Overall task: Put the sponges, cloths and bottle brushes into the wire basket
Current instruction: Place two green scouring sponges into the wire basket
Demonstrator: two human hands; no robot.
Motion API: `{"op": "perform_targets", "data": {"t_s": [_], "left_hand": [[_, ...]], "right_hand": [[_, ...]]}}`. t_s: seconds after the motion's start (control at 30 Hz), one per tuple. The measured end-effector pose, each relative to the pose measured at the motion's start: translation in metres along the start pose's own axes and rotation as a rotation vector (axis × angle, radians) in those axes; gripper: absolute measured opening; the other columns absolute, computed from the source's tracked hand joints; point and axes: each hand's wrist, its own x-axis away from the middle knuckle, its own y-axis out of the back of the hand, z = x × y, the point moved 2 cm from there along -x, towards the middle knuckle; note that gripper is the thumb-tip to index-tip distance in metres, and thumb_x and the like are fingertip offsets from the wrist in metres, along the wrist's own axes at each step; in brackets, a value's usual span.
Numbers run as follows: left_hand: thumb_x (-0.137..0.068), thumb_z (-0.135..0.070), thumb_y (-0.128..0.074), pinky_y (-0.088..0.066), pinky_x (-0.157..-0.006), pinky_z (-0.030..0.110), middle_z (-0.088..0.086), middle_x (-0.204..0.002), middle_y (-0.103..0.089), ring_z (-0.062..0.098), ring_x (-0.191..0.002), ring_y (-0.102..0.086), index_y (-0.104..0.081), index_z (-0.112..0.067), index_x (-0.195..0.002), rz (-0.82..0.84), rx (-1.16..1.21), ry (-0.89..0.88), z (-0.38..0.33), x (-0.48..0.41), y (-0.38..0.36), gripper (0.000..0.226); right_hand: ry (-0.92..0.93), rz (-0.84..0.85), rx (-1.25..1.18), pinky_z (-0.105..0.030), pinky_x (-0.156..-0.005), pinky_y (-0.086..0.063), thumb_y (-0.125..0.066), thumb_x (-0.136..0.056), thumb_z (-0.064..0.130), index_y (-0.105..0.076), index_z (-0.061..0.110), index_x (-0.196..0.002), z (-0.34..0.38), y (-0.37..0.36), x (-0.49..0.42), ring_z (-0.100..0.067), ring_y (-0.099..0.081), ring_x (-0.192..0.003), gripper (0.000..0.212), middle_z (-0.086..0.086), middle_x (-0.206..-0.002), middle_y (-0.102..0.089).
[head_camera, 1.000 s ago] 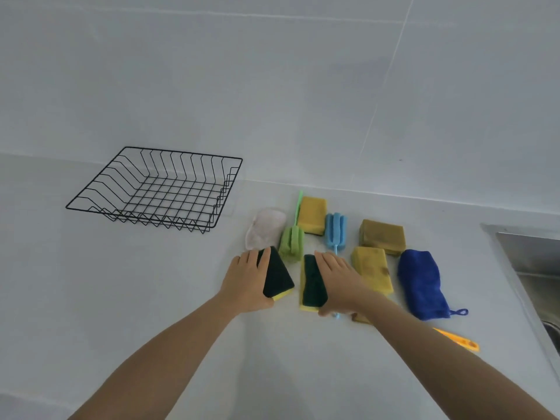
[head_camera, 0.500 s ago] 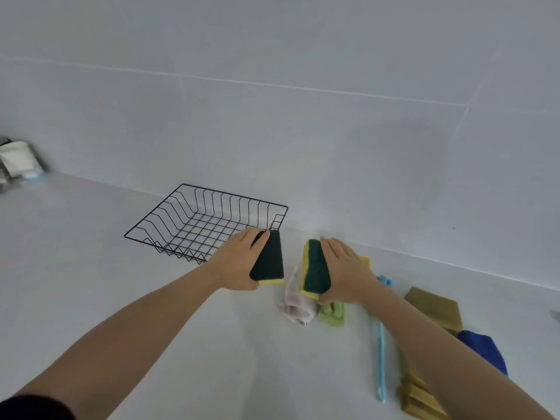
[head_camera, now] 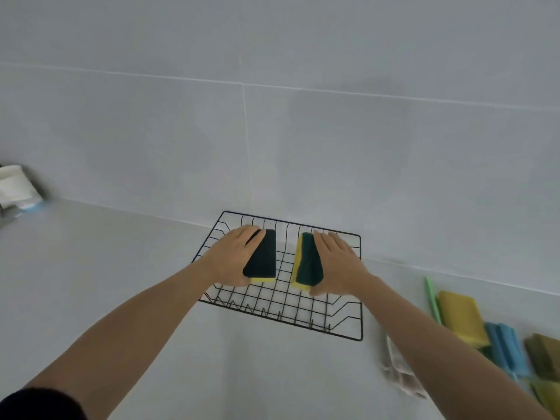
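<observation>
Head camera looks down on a pale grey counter (head_camera: 106, 268) backed by a grey tiled wall (head_camera: 303, 131). At the far left edge, against the wall, sits a blurred white container (head_camera: 15, 186); what it is cannot be told.

Left of centre, the left hand (head_camera: 230, 256) reaches over the black wire basket (head_camera: 360, 286), which stands on the counter against the wall. Its fingers (head_camera: 242, 234) lie along the far side of a yellow sponge with a dark green scouring face (head_camera: 262, 259), closed around it, with the thumb at the near end. The sponge is tilted on edge, green face turned inward, and sits above the basket's grid floor; whether it touches the wires cannot be told.

Just beside it, with a gap between, the right hand (head_camera: 339, 265) grips a second yellow sponge with a green scouring face (head_camera: 307, 262) in the same way: fingers (head_camera: 325, 241) straight and together along its outer side, thumb under the near end. This sponge too is on edge above the basket's floor.

Right of the basket, partly behind the right forearm, a pale crumpled cloth (head_camera: 397, 374) lies on the counter. Further right are a green brush handle (head_camera: 431, 301), a mustard-yellow rectangular sponge (head_camera: 463, 316), a blue foam bottle brush (head_camera: 509, 350), and an olive-brown sponge (head_camera: 545, 356) at the frame edge, all outside the basket and blurred.
</observation>
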Motion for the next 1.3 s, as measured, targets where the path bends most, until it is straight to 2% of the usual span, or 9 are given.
{"op": "perform_targets", "data": {"t_s": [0.23, 0.3, 0.43, 0.53, 0.73, 0.87, 1.1, 1.2, 1.3], "left_hand": [[-0.031, -0.052, -0.081, -0.054, -0.084, 0.04, 0.008, -0.113, -0.066, 0.026, -0.102, -0.064, -0.04, -0.01, -0.12, 0.011, 0.008, -0.035, 0.065, -0.019, -0.039, 0.106], [-0.035, -0.05, -0.081, -0.052, -0.087, 0.041, 0.007, -0.117, -0.064, 0.026, -0.106, -0.062, -0.037, -0.012, -0.122, 0.044, 0.031, -0.025, 0.076, -0.028, -0.054, 0.105], [-0.06, -0.042, -0.075, -0.034, -0.106, 0.045, 0.007, -0.142, -0.042, 0.028, -0.128, -0.039, -0.025, -0.015, -0.139, 0.122, 0.079, -0.044, 0.088, -0.048, -0.084, 0.098], [-0.069, -0.043, -0.069, -0.021, -0.113, 0.042, 0.001, -0.15, -0.026, 0.023, -0.136, -0.023, -0.014, -0.017, -0.145, 0.2, 0.084, -0.011, 0.095, -0.06, -0.101, 0.098], [-0.072, -0.049, -0.066, -0.023, -0.11, 0.041, 0.002, -0.15, -0.027, 0.024, -0.135, -0.024, -0.012, -0.017, -0.146, 0.246, 0.093, -0.004, 0.106, -0.065, -0.117, 0.097], [-0.071, -0.047, -0.068, -0.024, -0.11, 0.043, 0.001, -0.151, -0.024, 0.023, -0.136, -0.023, -0.01, -0.018, -0.146, 0.278, 0.078, 0.008, 0.106, -0.068, -0.118, 0.099], [-0.073, -0.043, -0.067, -0.025, -0.109, 0.044, 0.004, -0.153, -0.019, 0.025, -0.137, -0.023, -0.007, -0.015, -0.146, 0.3, -0.012, 0.011, 0.101, -0.067, -0.115, 0.098], [-0.076, -0.042, -0.065, -0.023, -0.111, 0.046, 0.006, -0.155, -0.015, 0.026, -0.139, -0.02, -0.005, -0.014, -0.146, 0.322, -0.051, 0.02, 0.097, -0.066, -0.115, 0.096], [-0.08, -0.04, -0.063, -0.017, -0.114, 0.05, 0.009, -0.157, -0.006, 0.028, -0.142, -0.014, 0.0, -0.012, -0.147, 0.364, -0.088, 0.035, 0.094, -0.064, -0.114, 0.096]], "right_hand": [[-0.006, 0.064, 0.026, -0.041, -0.12, -0.011, -0.075, -0.068, 0.047, 0.0, 0.009, -0.148, 0.031, -0.034, -0.069, -0.026, -0.011, -0.144, 0.115, -0.007, -0.155, -0.017], [-0.018, 0.077, 0.02, -0.04, -0.12, -0.012, -0.075, -0.066, 0.048, -0.002, 0.009, -0.148, 0.031, -0.045, -0.088, -0.025, -0.012, -0.144, 0.116, -0.006, -0.154, -0.018], [-0.026, 0.099, -0.002, -0.04, -0.119, -0.013, -0.077, -0.065, 0.046, -0.006, 0.011, -0.148, 0.029, -0.063, -0.121, -0.025, -0.015, -0.143, 0.114, -0.006, -0.153, -0.021], [-0.03, 0.123, -0.015, -0.042, -0.12, -0.015, -0.076, -0.065, 0.045, -0.008, 0.013, -0.148, 0.032, -0.075, -0.14, -0.027, -0.015, -0.142, 0.112, -0.005, -0.152, -0.022], [-0.063, 0.162, -0.038, -0.045, -0.112, -0.03, -0.076, -0.065, 0.043, -0.006, 0.016, -0.148, 0.032, -0.088, -0.154, -0.03, -0.017, -0.139, 0.112, -0.003, -0.151, -0.022], [-0.098, 0.146, -0.044, -0.045, -0.113, -0.028, -0.075, -0.066, 0.046, -0.007, 0.017, -0.147, 0.036, -0.091, -0.155, -0.031, -0.015, -0.14, 0.11, -0.002, -0.151, -0.023], [-0.101, 0.098, -0.042, -0.04, -0.108, -0.028, -0.073, -0.066, 0.047, -0.011, 0.015, -0.146, 0.041, -0.094, -0.157, -0.028, -0.026, -0.131, 0.106, -0.003, -0.146, -0.028], [-0.075, 0.097, -0.064, -0.042, -0.11, -0.028, -0.073, -0.068, 0.044, -0.012, 0.012, -0.146, 0.044, -0.096, -0.157, -0.03, -0.025, -0.133, 0.104, -0.008, -0.147, -0.026], [-0.06, 0.112, -0.071, -0.045, -0.115, -0.023, -0.072, -0.072, 0.044, -0.008, 0.009, -0.147, 0.047, -0.098, -0.156, -0.034, -0.017, -0.138, 0.104, -0.015, -0.151, -0.015]]}}
